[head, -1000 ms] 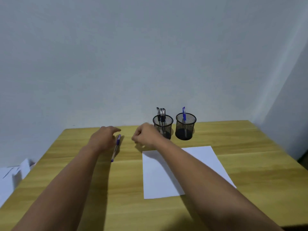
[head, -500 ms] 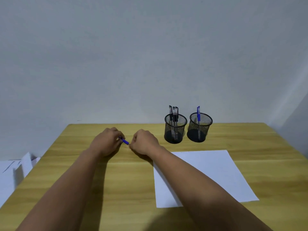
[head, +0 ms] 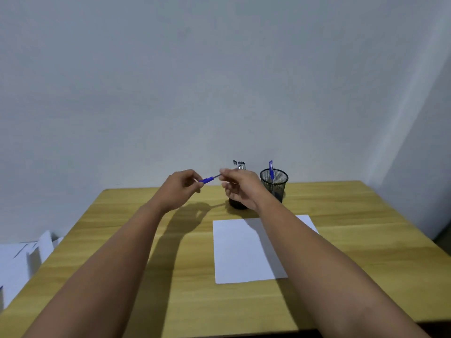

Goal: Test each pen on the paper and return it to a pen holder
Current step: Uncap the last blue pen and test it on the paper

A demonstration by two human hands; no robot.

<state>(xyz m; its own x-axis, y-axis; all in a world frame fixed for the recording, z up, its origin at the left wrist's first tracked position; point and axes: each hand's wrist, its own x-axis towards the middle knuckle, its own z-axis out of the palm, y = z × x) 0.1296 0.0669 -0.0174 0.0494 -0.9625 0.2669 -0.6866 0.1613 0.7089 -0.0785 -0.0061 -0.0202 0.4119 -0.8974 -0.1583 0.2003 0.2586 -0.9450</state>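
A plain grey wall stands behind the light wooden tabletop (head: pixel 353 215). Above it the left hand (head: pixel 179 189) and the right hand (head: pixel 240 186) each pinch one end of a thin blue pen (head: pixel 209 179), probably to pull off its cap before testing. The pen hangs between them, near level, blue at the left and grey toward the right. The white paper sheet (head: pixel 241 254) lies below; the black mesh pen holder (head: pixel 274 182) with one blue pen stands behind it
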